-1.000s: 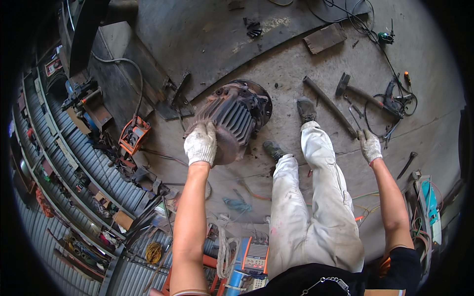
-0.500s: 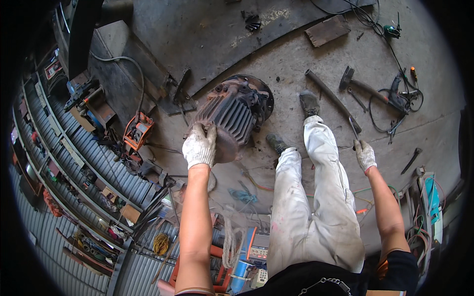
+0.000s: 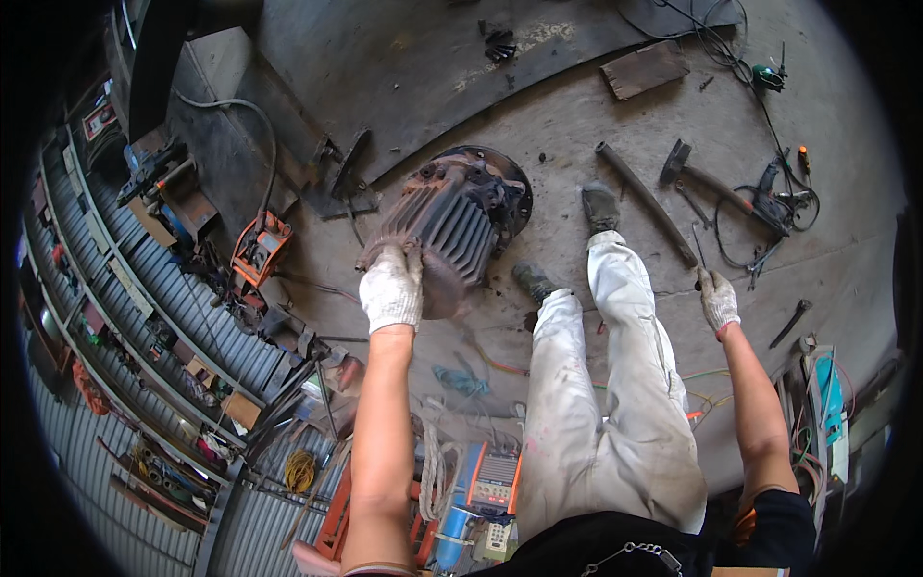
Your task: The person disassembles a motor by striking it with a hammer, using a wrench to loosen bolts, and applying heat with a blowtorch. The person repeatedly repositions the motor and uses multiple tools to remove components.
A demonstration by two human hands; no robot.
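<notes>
A rusty, finned electric motor lies on its side on the floor, its round flange at the far right end. My left hand, in a dirty white glove, is closed on the motor's near end cover, with fingertips against the rim by the fins. Off to the right, my gloved right hand is closed round a thin metal rod that sticks up past the fingers. Its grip end is mostly hidden in the glove, so its exact kind is unclear.
Beyond my right hand lie a pipe, a sledgehammer and a corded power tool. A dark bolt-like bar lies farther right. A wooden block sits far off. On the left are an orange-framed machine and cluttered shelving.
My right hand has shifted slightly right and nearer with the rod, which now stands clear of the pipe's end. My left hand stays on the motor, and the view has shifted a little.
</notes>
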